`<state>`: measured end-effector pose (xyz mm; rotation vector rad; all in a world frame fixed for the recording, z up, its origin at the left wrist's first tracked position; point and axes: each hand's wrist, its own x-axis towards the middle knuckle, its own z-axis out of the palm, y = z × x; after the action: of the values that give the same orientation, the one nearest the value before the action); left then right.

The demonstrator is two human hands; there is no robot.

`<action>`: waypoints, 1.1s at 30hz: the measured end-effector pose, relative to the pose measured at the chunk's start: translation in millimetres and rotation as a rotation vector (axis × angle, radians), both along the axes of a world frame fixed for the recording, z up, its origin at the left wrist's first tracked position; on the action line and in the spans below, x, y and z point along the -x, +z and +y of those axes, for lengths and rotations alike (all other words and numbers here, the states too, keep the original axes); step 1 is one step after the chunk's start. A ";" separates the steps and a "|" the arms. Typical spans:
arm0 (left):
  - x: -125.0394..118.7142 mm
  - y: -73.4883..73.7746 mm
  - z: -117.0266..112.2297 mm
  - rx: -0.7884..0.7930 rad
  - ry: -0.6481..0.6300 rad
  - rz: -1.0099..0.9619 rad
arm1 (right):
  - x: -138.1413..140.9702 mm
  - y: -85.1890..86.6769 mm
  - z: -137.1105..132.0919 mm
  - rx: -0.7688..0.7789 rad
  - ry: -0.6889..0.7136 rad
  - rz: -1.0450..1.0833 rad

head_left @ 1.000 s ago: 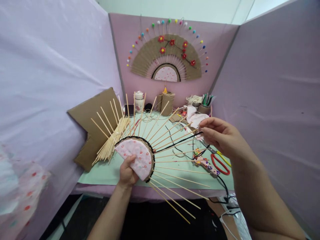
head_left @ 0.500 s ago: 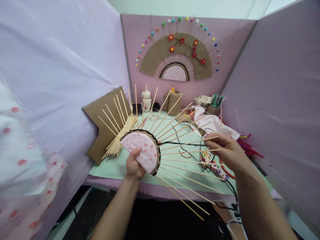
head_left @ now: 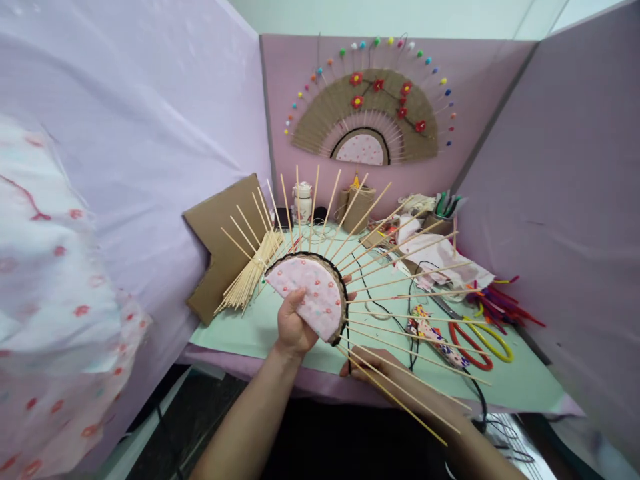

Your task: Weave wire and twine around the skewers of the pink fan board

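My left hand (head_left: 297, 327) grips a half-round fan base (head_left: 313, 293), thumb on its pink floral cloth and fingers behind it. Black cord (head_left: 349, 357) edges the base's curve, and a length of it hangs down from the lower right. Thin wooden sticks (head_left: 410, 261) radiate from the curved rim. Below the base, behind the lowest sticks, my right hand (head_left: 367, 363) is closed on the hanging cord; some of its fingers are hidden.
A stick bundle (head_left: 253, 273) leans by cut cardboard (head_left: 225, 233). Scissors (head_left: 487, 340), a floral-patterned glue gun (head_left: 435, 337) and pipe cleaners (head_left: 507, 300) lie right. Twine rolls (head_left: 363, 210) and a white bottle (head_left: 303, 200) stand behind. A finished fan (head_left: 370, 100) hangs on the back panel.
My right hand has moved from the sticks' outer ends at the right to below the base, drawing the cord downward. The view has shifted slightly, uncovering the scissors.
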<state>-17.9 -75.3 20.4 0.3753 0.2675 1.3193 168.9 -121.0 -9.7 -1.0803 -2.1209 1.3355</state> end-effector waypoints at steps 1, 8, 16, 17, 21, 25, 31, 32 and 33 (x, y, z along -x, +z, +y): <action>-1.9 -0.3 -0.4 -0.001 -0.020 0.000 | 0.0 -0.7 -0.1 0.000 0.001 0.011; -6.0 -0.8 -0.5 0.029 -0.001 -0.037 | -7.9 -2.2 1.9 0.020 -0.079 0.006; -7.3 -4.8 0.9 0.042 0.015 -0.039 | -14.7 10.2 -0.8 0.075 -0.156 -0.006; -6.4 -5.4 1.0 0.039 0.018 -0.034 | -16.4 12.7 -0.3 0.079 -0.168 -0.015; 0.3 -6.5 1.2 0.022 0.040 -0.005 | -31.9 17.3 6.3 0.096 -0.266 -0.022; 5.5 -5.4 1.8 0.051 0.022 0.069 | -59.6 22.1 14.1 0.119 -0.473 0.011; 5.9 -8.0 5.4 0.174 0.140 0.112 | -95.8 48.7 22.2 0.129 -0.670 0.294; 6.0 -8.9 5.7 0.195 0.155 0.119 | -98.4 54.7 23.4 0.095 -0.686 0.344; 6.1 -9.7 6.0 0.210 0.170 0.129 | -100.0 60.7 24.3 0.052 -0.695 0.386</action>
<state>-24.0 -69.3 10.7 0.2641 0.5514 1.4197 268.9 -96.7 51.0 -1.2901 -1.2645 1.1310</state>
